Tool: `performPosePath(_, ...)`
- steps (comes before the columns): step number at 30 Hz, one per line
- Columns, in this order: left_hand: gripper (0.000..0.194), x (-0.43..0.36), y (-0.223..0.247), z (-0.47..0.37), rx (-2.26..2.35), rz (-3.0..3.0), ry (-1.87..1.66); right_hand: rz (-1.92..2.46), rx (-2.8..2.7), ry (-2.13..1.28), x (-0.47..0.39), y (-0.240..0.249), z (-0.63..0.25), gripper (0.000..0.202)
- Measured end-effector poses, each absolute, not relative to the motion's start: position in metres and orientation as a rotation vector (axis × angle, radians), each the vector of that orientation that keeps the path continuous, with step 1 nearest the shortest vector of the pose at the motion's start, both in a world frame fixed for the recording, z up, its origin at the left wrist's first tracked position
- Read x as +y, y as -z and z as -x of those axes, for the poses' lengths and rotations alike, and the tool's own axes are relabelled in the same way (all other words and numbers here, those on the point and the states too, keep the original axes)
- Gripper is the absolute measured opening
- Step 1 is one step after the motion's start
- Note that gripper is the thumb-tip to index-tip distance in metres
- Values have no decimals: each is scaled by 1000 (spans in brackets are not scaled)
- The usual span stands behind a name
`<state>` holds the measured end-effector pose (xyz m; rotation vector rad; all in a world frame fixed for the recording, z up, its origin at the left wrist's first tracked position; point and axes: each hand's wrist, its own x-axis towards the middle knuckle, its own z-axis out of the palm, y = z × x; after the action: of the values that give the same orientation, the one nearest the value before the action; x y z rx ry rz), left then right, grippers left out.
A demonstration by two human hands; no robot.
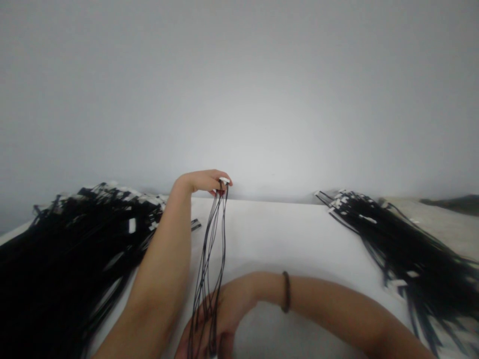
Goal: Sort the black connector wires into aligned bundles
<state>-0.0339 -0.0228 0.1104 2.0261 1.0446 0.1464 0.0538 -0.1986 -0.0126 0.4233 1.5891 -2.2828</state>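
Note:
My left hand (209, 181) is raised over the far edge of the table, its fingers pinching the white connector ends of several thin black cables (205, 259). From there the cables hang down toward me in a loose bundle. Lower down, near the bottom of the view, my right hand (220, 314) is at the cables, and they run across its fingers. A small white end shows at the bottom edge by that hand. Its fingertips are partly cut off and blurred, so how firmly it grips is hard to see.
A large heap of black cables with white connectors (75, 249) covers the left of the white table (277, 229). Another pile of black cables (404, 244) lies on the right, beside a pale sheet or bag (441, 224). A plain wall (262, 99) rises behind the table.

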Motion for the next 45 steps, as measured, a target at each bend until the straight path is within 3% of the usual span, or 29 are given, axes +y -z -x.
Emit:
performPosePath(9,39,-22,-107,35,1059,-1943,-176,-263,1496,2336,-197,13,-54,31)
performPosePath(22,43,-9,-99,39,848,-2046,-54,-393,1562,2309,-199,15,-55,28)
performPosePath(45,45,-13,-102,39,906,-2070,-61,-393,1554,2340,-199,9,-56,30)
